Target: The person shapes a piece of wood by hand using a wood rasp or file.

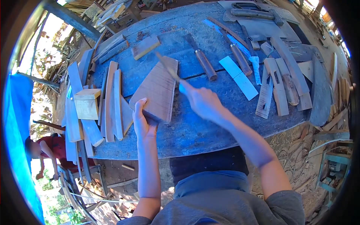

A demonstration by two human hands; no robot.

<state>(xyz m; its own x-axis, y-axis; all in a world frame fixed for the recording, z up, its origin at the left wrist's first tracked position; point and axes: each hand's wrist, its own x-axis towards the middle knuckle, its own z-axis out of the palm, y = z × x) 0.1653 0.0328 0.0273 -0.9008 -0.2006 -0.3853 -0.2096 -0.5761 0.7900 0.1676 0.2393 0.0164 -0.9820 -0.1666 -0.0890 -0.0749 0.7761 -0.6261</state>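
A flat, tapered wooden block (155, 90) is tilted up over the blue-grey workbench (195, 131). My left hand (142, 122) grips its lower left corner, thumb on the near face. In my right hand (202, 101) is a thin, long tool (168, 67), its blade lying across the block's upper right part. What kind of tool it is, I cannot tell for sure. Beyond my right hand, two wooden-handled chisels (205, 64) (240, 59) lie on the bench, with a pale blue-white rectangular piece (238, 77) beside them.
Wooden strips (111, 101) and a squared block (87, 105) lie at the bench's left. Shaped wood pieces (277, 86) crowd the right side, with a hammer (258, 14) at the back right. A person in red (54, 148) is at the far left.
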